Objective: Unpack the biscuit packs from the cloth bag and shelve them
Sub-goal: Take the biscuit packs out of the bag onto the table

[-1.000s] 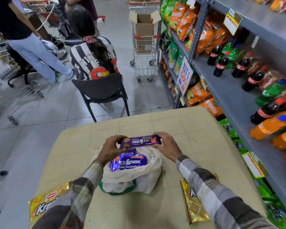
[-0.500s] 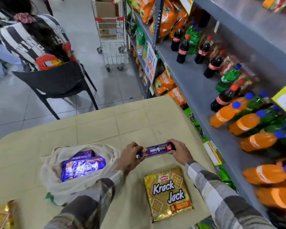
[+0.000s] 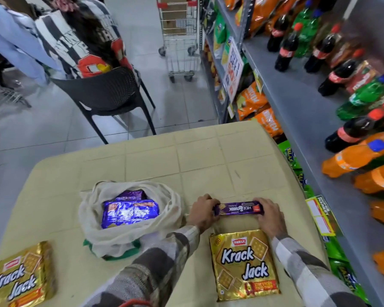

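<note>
A slim purple Hide & Seek biscuit pack (image 3: 238, 208) lies low over the beige table (image 3: 186, 156), held at its ends by my left hand (image 3: 202, 213) and my right hand (image 3: 269, 216). Left of them the white cloth bag (image 3: 91, 220) sits open, with a wide purple Hide & Seek pack (image 3: 130, 212) and another purple pack (image 3: 130, 194) inside. A gold Krack Jack pack (image 3: 244, 265) lies just below my hands. A second Krack Jack pack (image 3: 20, 276) is at the table's near left corner.
A grey shelf (image 3: 297, 111) runs along the right with cola, green and orange soda bottles (image 3: 355, 158). Snack bags fill the lower shelf. A black chair (image 3: 106, 96) with a seated person stands beyond the table, and a shopping trolley (image 3: 177, 38) behind.
Both hands carried the slim purple pack out of the bag and to the right, lowering it toward the table above the Krack Jack pack. My view turned right.
</note>
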### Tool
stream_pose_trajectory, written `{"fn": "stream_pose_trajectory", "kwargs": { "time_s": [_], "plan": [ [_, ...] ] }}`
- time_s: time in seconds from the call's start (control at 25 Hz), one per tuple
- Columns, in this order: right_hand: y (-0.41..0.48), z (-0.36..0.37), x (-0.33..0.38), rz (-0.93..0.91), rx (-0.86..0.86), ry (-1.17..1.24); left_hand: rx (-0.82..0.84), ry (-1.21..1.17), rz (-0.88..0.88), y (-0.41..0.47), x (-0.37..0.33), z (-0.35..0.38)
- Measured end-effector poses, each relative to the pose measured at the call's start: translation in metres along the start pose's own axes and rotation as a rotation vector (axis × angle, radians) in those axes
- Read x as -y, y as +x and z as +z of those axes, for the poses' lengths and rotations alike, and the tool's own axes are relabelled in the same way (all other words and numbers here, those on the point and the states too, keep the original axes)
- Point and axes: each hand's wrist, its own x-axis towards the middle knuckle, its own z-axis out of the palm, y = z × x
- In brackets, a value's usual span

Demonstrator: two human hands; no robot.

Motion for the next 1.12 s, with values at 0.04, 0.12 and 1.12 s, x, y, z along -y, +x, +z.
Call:
{"fn": "stream_pose_trajectory", "kwargs": {
  "time_s": [0.04,0.12,1.12],
  "plan": [
    [0.000,0.000,0.006,0.000,0.000,-0.050,-0.007,-0.013,0.012,-0.002,0.001,-0.005],
    [0.000,-0.003,0.028,-0.045,-0.036,-0.099,-0.047,-0.082,0.043,-0.010,0.010,-0.026],
    [-0.098,0.122,0.286,-0.042,0.212,0.061,-0.262,-0.409,-0.602,-0.172,0.241,-0.131]
  ]
}}
